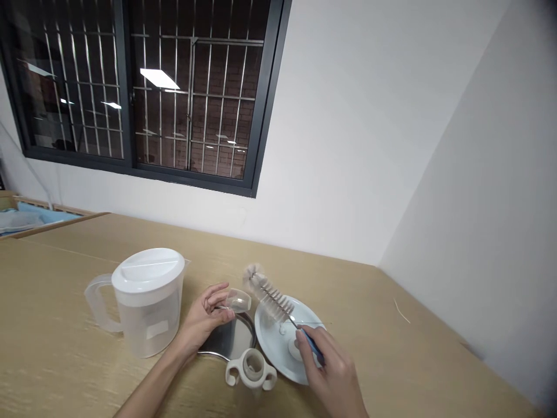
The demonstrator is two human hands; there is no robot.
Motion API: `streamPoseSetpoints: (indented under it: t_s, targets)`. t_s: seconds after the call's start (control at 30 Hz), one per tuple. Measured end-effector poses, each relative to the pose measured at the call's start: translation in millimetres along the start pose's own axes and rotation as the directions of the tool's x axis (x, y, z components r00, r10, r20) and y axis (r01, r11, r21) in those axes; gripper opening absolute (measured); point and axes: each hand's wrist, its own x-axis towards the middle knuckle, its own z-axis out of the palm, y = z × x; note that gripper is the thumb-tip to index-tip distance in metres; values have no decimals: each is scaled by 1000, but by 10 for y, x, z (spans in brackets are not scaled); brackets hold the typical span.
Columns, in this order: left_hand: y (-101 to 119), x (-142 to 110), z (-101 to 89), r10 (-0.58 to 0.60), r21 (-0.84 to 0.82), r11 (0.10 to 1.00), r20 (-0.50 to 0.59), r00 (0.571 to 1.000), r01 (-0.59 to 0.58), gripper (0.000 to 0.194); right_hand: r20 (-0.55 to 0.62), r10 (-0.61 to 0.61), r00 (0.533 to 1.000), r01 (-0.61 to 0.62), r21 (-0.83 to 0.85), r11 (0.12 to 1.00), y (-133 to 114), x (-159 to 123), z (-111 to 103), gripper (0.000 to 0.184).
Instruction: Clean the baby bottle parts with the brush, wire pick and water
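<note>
My left hand (209,310) is closed around a small clear plastic cap (239,301), holding it on its side with the mouth facing right. A bottle brush (275,299) with white bristles and a blue handle is gripped in my right hand (328,366). Its bristled head points up and left, just right of the cap and apart from it. Beneath my left hand sits a shiny metal bowl (243,342), partly covered by it. A white two-handled bottle collar (251,369) stands in front; the body below is see-through and hard to make out.
A pale blue round plate (278,363) lies under the brush, with a small white piece on it. To the left stands a translucent pitcher (150,313) with a white lid. A thin pale strip (402,311) lies at the right of the wooden table (374,342); a wall and barred window rise behind.
</note>
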Motion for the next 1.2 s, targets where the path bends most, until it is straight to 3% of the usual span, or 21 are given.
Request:
streamPoseSetpoints:
  t_s: [0.27, 0.43, 0.67, 0.83, 1.2]
  targets:
    - [0, -16, 6, 41, -47, 998, 53, 998, -39, 67, 69, -17, 997, 14, 48, 999, -72, 20, 9, 16]
    - [-14, -21, 3, 53, -96, 994, 71, 996, -46, 62, 32, 2, 999, -2, 0, 1000, -21, 10, 31, 17]
    - [9, -22, 13, -75, -175, 981, 22, 997, 78, 57, -30, -14, 999, 15, 49, 999, -51, 9, -2, 13]
    - [24, -16, 37, -86, -212, 973, 45, 995, 94, 53, 26, -31, 999, 30, 49, 998, -77, 16, 13, 15]
    - [-16, -12, 6, -112, -333, 933, 88, 990, 135, 47, -9, 3, 1000, -3, 21, 1000, -28, 1, 6, 16]
